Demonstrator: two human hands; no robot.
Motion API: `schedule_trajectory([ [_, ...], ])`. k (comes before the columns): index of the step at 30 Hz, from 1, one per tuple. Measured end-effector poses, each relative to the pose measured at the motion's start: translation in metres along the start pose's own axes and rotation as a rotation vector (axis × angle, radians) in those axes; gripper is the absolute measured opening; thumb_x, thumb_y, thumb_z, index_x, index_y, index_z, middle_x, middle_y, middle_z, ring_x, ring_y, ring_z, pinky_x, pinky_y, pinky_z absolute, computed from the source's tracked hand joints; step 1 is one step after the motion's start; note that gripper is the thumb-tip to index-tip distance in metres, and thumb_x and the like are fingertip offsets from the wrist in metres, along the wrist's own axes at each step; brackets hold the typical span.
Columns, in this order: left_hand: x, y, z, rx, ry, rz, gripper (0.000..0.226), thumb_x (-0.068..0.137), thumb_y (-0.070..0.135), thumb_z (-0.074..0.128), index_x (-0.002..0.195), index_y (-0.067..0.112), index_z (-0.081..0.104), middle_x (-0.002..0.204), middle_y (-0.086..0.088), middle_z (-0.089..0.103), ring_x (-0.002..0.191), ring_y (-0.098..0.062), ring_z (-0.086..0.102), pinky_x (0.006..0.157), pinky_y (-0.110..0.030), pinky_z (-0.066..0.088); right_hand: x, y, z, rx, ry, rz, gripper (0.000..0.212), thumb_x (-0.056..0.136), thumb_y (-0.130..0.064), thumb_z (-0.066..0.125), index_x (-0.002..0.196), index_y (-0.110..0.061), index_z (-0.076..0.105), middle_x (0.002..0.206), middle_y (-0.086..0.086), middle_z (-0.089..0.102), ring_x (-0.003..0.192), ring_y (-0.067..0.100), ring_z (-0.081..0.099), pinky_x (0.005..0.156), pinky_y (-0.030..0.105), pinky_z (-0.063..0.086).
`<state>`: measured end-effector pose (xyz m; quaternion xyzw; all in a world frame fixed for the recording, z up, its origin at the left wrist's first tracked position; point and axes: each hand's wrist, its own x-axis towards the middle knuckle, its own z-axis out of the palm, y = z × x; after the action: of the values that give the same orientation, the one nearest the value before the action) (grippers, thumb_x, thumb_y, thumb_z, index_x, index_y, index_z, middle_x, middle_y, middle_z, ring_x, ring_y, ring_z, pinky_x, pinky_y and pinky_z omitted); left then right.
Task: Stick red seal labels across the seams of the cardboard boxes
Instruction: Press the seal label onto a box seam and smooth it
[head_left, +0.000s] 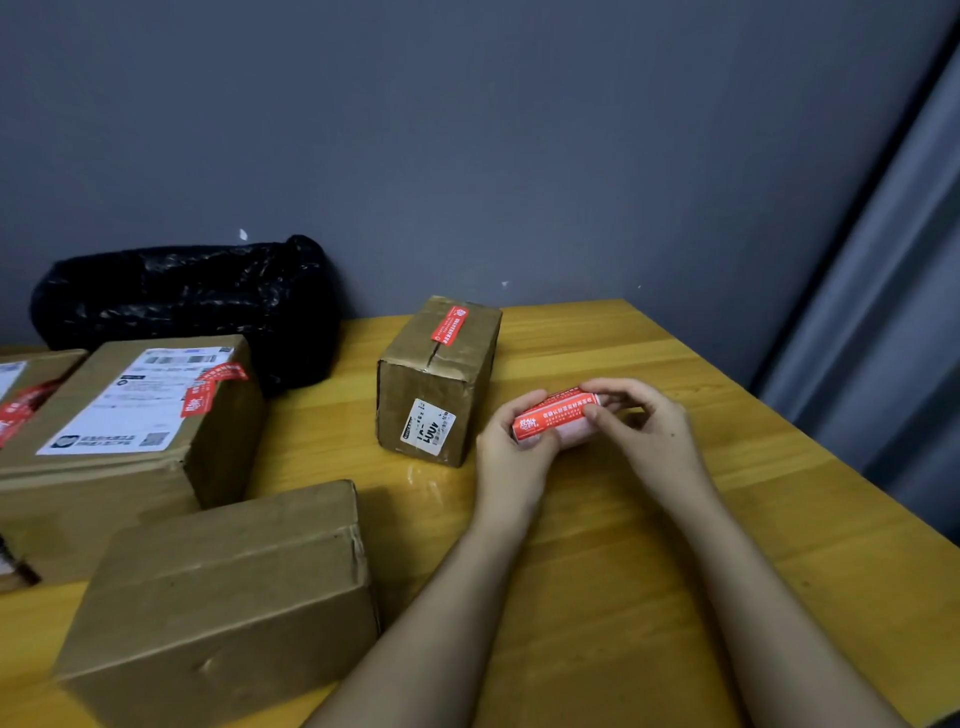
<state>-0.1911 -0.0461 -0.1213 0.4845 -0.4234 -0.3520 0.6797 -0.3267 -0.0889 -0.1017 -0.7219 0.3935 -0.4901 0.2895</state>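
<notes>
The long red seal label with white printed characters (557, 413) is the brightest thing here, and matching red-and-white strips mark the small brown cardboard box with a white sticker printed in black (439, 379) and the large brown cardboard box with a white shipping sheet covered in black print and codes (140, 410). The plain brown cardboard box nearest the camera (223, 597) carries no print. All stand on a yellow-orange wooden table with visible plank grain (623, 571), beside a glossy black crinkled plastic bag (187, 301), before a flat grey-blue wall (467, 130).

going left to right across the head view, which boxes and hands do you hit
labelled big box → plain box → small sealed box → left hand → right hand
</notes>
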Motion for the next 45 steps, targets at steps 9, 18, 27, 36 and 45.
schedule_trajectory([
  [9, 0.001, -0.002, 0.0, 0.0, 0.026, -0.029, 0.04, 0.079, -0.017, 0.059, 0.116, -0.001, 0.061, 0.1, -0.002, 0.062, 0.072, 0.015, 0.06, 0.069, -0.006, 0.045, -0.003, 0.001, 0.001, -0.274, 0.064, -0.183, 0.026, 0.083, -0.01, 0.071, 0.1, -0.03, 0.068, 0.096, -0.017, 0.054, 0.087, 0.002, 0.055, 0.077, 0.015, 0.046],
  [18, -0.002, 0.002, 0.0, 0.014, 0.042, -0.054, 0.044, 0.078, -0.016, 0.057, 0.119, 0.002, 0.06, 0.098, 0.001, 0.062, 0.071, 0.009, 0.06, 0.068, -0.007, 0.046, -0.004, 0.001, 0.002, -0.487, 0.108, -0.285, 0.018, 0.081, -0.018, 0.074, 0.098, -0.021, 0.071, 0.098, -0.005, 0.057, 0.087, 0.016, 0.058, 0.07, 0.037, 0.052],
  [27, -0.004, 0.005, 0.002, 0.093, 0.059, -0.02, 0.045, 0.078, -0.014, 0.058, 0.12, 0.004, 0.06, 0.101, 0.002, 0.06, 0.075, 0.009, 0.056, 0.068, -0.003, 0.044, -0.004, 0.001, 0.004, -0.579, 0.116, -0.273, 0.013, 0.081, -0.02, 0.074, 0.093, -0.02, 0.07, 0.096, -0.005, 0.057, 0.091, 0.015, 0.056, 0.068, 0.03, 0.047],
  [36, -0.003, -0.001, 0.003, 0.196, 0.054, 0.028, 0.049, 0.077, -0.002, 0.071, 0.123, 0.008, 0.06, 0.105, 0.004, 0.058, 0.082, 0.007, 0.054, 0.07, 0.001, 0.04, -0.006, -0.009, 0.007, -0.55, 0.076, -0.271, 0.009, 0.08, -0.016, 0.071, 0.083, -0.02, 0.064, 0.091, -0.008, 0.06, 0.09, 0.014, 0.056, 0.069, 0.031, 0.047],
  [45, 0.001, -0.007, 0.004, 0.27, 0.053, 0.028, 0.046, 0.079, -0.002, 0.068, 0.122, 0.011, 0.062, 0.113, -0.006, 0.064, 0.097, -0.015, 0.062, 0.081, -0.017, 0.047, -0.012, -0.029, 0.005, -0.431, 0.01, -0.293, 0.019, 0.079, -0.012, 0.071, 0.093, -0.022, 0.063, 0.087, -0.016, 0.057, 0.082, 0.008, 0.055, 0.067, 0.023, 0.045],
])
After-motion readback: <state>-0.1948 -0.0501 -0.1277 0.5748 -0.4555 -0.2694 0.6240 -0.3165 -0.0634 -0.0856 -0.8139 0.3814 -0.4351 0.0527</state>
